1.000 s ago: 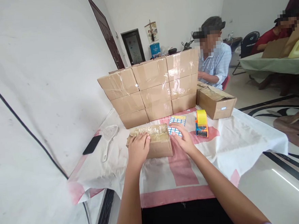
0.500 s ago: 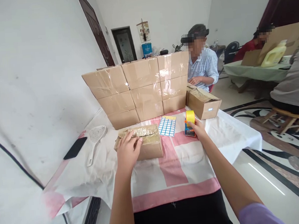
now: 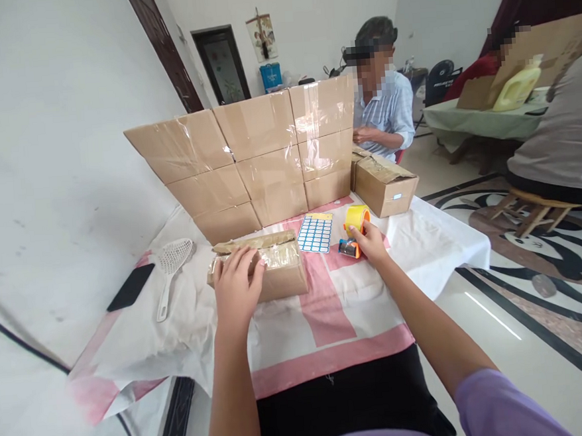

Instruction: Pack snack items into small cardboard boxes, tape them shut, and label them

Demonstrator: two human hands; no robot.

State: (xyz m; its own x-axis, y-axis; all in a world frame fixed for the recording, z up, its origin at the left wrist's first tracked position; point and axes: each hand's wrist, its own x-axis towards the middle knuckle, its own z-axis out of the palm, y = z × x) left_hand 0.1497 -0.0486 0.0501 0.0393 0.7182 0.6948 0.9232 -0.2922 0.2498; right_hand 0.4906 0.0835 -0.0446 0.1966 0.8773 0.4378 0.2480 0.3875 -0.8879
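Note:
My left hand (image 3: 238, 278) lies with its fingers spread over the left part of a small cardboard box (image 3: 282, 278), whose top carries shiny packing tape. In my right hand (image 3: 371, 240) is a tape dispenser (image 3: 349, 247) with a yellow roll, tilted and held to the right of that box. Between the box and the dispenser lies a sheet of blue-framed labels (image 3: 316, 233), flat on the cloth. My right fingers wrap around the dispenser's right side, so part of its handle is hidden.
Stacked cardboard boxes (image 3: 267, 156) form a wall behind. Another box (image 3: 385, 183) stands at the right, near a person in a blue shirt (image 3: 388, 115). A white slotted ladle (image 3: 172, 266) and a black phone (image 3: 131, 287) lie left on the pink-and-white tablecloth (image 3: 328, 318).
My right hand has tilted the tape dispenser and brought it slightly nearer the box. My left hand stays on the box, where a top flap edge now stands raised. The whole view has shifted.

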